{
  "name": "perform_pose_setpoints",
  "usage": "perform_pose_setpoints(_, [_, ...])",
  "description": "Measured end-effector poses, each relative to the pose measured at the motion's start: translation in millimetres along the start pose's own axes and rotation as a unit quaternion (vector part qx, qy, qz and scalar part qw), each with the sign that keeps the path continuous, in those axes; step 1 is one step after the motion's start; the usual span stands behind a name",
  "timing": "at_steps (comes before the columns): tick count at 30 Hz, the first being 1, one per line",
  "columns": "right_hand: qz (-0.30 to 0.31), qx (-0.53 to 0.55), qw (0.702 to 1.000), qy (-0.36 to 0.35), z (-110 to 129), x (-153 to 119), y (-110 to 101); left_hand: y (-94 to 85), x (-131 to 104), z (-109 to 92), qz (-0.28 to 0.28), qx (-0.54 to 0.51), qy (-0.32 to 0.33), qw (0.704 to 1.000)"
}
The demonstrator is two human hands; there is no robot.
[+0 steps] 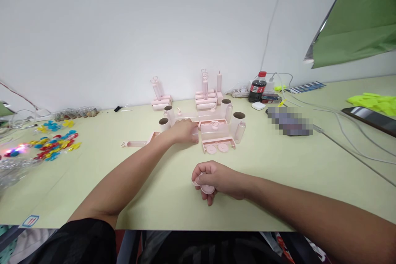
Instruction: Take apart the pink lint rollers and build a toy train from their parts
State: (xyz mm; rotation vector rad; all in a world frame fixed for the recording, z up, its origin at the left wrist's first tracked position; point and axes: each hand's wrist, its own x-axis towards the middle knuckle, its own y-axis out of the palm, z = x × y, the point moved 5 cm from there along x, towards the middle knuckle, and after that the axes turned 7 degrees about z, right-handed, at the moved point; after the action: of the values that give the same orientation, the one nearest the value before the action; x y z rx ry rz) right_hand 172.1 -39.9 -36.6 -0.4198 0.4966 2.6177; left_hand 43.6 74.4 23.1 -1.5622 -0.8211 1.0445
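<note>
My left hand [185, 131] reaches in among the pink parts, its fingers bent down over a clear pink piece [194, 135]; what the fingertips grip is hidden. Close to the table's front, my right hand [213, 177] is closed on round pink discs [207, 189], at least two of them. Beyond it lie two more flat pink discs [211, 149], beside a pink frame-like piece [219, 144]. A clear pink cylinder [214, 131] lies just behind that frame. Left of my left hand is a slim pink piece with a ring handle [134, 144].
Cardboard-brown-lined tubes [239, 120] and clear pink bottles [240, 133] stand around the parts. Pink assemblies [206, 98] stand by the wall. A cola bottle [257, 87], a blurred-out dark item [289, 121] and cables are at right. Colourful small pieces [57, 144] lie at left.
</note>
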Motion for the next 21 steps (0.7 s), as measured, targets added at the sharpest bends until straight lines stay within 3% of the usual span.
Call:
perform_pose_setpoints(9, [-0.096, 0.052, 0.993, -0.039, 9.3, 1.3, -22.6, 0.1, 0.4, 1.1, 0.015, -0.015, -0.007, 1.000])
perform_pose_setpoints(16, [-0.100, 0.066, 0.991, -0.057, 15.0, 3.0, -37.3, -13.8, -5.2, -7.6, -0.053, -0.017, 0.029, 0.998])
perform_pose_setpoints(21, [-0.091, 0.061, 0.992, -0.059, 20.2, 3.5, -42.8, -15.6, -0.9, -17.1, -0.058, -0.016, 0.028, 0.998])
